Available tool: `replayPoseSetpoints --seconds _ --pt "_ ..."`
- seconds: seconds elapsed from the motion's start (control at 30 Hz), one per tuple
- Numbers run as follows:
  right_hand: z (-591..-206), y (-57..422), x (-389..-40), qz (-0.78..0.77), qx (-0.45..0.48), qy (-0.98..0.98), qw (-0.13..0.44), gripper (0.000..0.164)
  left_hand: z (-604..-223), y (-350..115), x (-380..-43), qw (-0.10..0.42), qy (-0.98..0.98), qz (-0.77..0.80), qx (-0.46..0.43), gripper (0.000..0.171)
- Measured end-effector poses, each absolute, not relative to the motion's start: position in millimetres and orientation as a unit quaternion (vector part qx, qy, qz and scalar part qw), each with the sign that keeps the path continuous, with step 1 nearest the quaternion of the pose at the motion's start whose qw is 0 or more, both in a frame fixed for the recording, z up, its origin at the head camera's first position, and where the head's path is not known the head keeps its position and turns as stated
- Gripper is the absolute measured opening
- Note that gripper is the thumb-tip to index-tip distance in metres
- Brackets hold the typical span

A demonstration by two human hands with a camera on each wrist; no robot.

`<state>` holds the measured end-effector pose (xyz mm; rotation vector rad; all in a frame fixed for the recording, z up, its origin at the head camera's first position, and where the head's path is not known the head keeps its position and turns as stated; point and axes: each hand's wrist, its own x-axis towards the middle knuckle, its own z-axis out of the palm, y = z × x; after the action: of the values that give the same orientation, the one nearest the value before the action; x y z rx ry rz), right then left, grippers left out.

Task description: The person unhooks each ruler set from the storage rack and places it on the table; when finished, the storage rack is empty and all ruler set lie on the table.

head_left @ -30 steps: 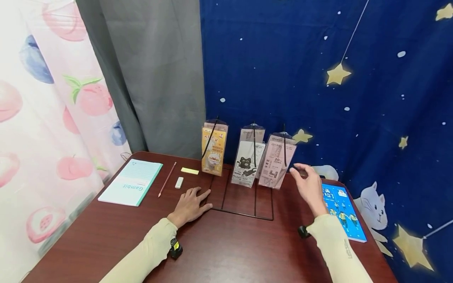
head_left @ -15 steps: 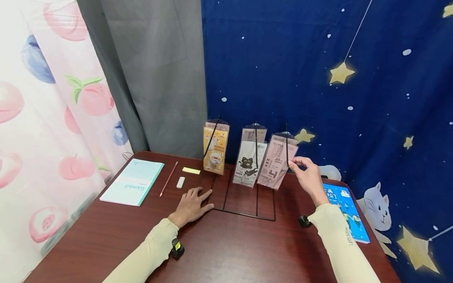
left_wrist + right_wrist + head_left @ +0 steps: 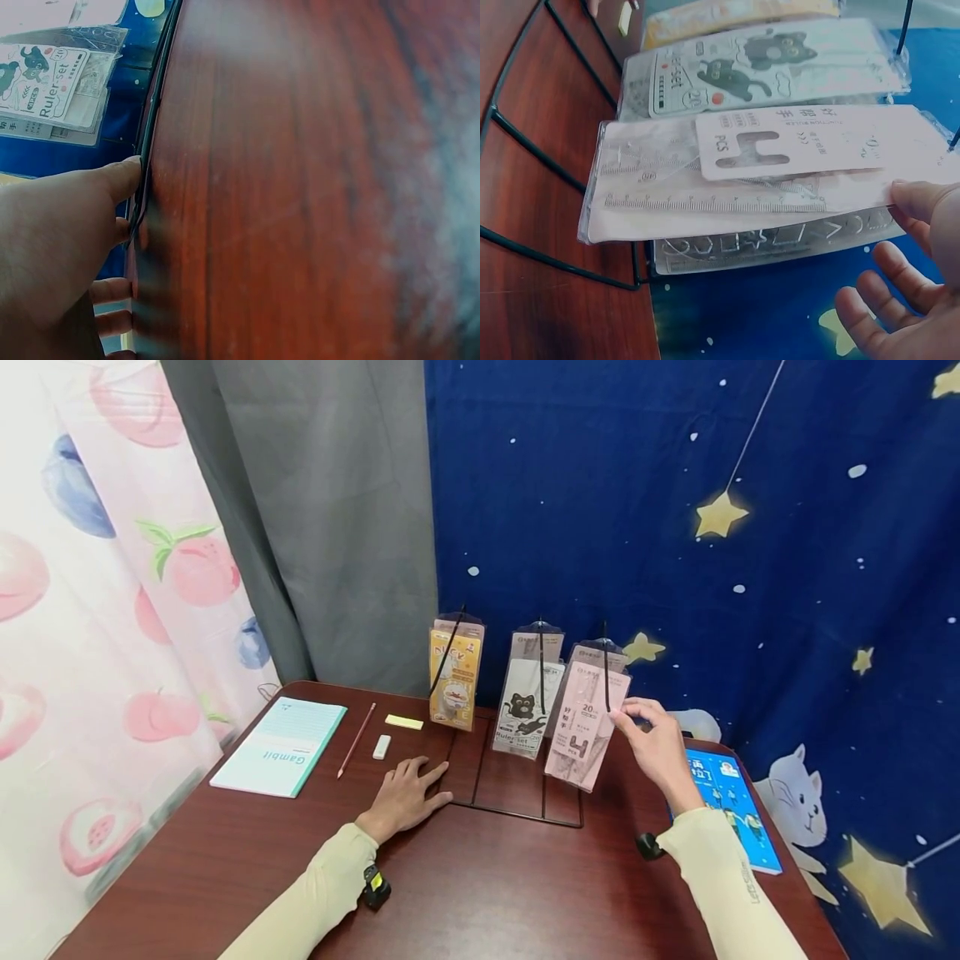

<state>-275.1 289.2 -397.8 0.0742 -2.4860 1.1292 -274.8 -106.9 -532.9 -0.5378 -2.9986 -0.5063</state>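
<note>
My right hand (image 3: 654, 745) pinches the right edge of a pink ruler-set packet (image 3: 583, 718) between thumb and forefinger. That packet hangs at the front of the right hook of a black wire rack (image 3: 517, 814) and tilts forward, apart from the packet behind it. In the right wrist view a clear ruler (image 3: 720, 202) shows inside it, and the other fingers are off the packet. My left hand (image 3: 405, 797) lies on the table with fingers spread, its thumb touching the rack's base. A cat-print ruler set (image 3: 527, 706) hangs on the middle hook, a yellow duck packet (image 3: 454, 681) on the left one.
On the brown table (image 3: 480, 885) lie a notebook (image 3: 281, 747), a pencil (image 3: 356, 739), an eraser (image 3: 382, 747) and a yellow strip (image 3: 404, 722) at the left. A blue book (image 3: 738, 810) lies beneath my right forearm. Curtains (image 3: 637, 510) hang behind the rack.
My right hand has moved left to the pink packet and taken its edge. The packet's lower end has swung forward and down. The left hand stays in place.
</note>
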Motion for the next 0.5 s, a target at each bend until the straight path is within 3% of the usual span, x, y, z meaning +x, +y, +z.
replayPoseSetpoints --seconds 0.5 --pt "-392.5 280.8 -219.0 0.394 0.029 -0.899 0.190 0.034 -537.5 -107.1 -275.5 0.036 -0.969 -0.172 -0.176 0.059"
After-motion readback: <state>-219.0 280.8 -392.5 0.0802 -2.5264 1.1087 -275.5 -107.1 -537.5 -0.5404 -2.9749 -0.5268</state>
